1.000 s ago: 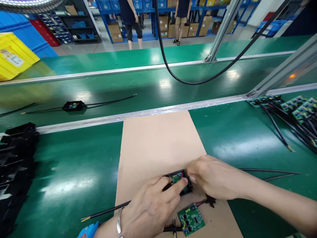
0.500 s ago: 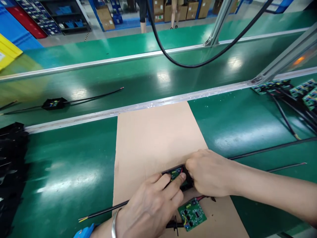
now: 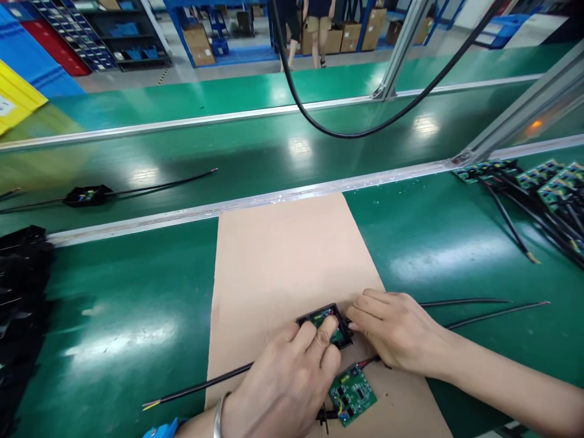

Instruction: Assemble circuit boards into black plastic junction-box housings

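Note:
A black rectangular housing (image 3: 345,340) with a green circuit board inside lies on the brown cardboard sheet (image 3: 292,249). My left hand (image 3: 296,371) is closed over the housing's left side, its fingertips pressing on the board. At the housing's right end, my right hand (image 3: 392,322) pinches the black cable where it meets the case. A second green circuit board (image 3: 353,394) with red and black wires lies just below, near my left hand. A black cable (image 3: 196,387) with bare coloured wire ends sticks out left from under my left hand.
Black housings (image 3: 22,304) are piled at the left edge. Boards with cables (image 3: 524,176) lie at the right. Behind the metal rail, another wired housing (image 3: 86,195) rests on the green surface. A black cable (image 3: 351,135) hangs overhead. Two people stand in the background.
My right hand has shifted slightly, its fingers less curled, showing more of the housing's right end. The cable at the right has swung and its end now shows. The belt housing appears further left.

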{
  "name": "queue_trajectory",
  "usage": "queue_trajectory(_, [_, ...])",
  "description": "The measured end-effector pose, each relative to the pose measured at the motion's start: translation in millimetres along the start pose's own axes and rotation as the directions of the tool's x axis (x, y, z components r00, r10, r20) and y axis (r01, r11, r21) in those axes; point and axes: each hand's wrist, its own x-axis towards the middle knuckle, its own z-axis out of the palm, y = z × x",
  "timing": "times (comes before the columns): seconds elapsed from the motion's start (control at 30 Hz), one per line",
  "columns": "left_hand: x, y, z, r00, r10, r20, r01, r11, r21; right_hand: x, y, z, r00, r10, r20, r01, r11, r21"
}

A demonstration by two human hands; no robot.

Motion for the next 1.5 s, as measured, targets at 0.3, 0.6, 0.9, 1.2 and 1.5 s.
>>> queue_trajectory(0.3, [-12,-6,8.8,0.998,-0.015,-0.066,0.007,0.991,-0.132,6,-11,-12,0.994,0.107,-0.004,-0.107,0.994,0.018])
queue_trajectory(0.6, [-14,-7,13.1,0.983,0.024,-0.182,-0.034,0.998,-0.053,4,-5,-7,0.999,-0.027,-0.04,0.028,1.0,0.01])
queue_trajectory(0.9, [-6,2,9.6,0.992,0.03,-0.121,-0.028,0.999,0.015,0,2,3,0.995,-0.074,-0.06,0.074,0.997,-0.009])
queue_trajectory(1.2, [-33,-29,-9.6,0.928,-0.337,-0.162,0.199,0.811,-0.55,-14,4,-10,0.989,0.089,-0.116,-0.069,0.985,0.161])
queue_trajectory(1.5, [-46,-23,7.0,0.895,-0.445,0.033,0.368,0.694,-0.619,4,-18,-17,0.984,0.095,-0.151,-0.066,0.981,0.184])
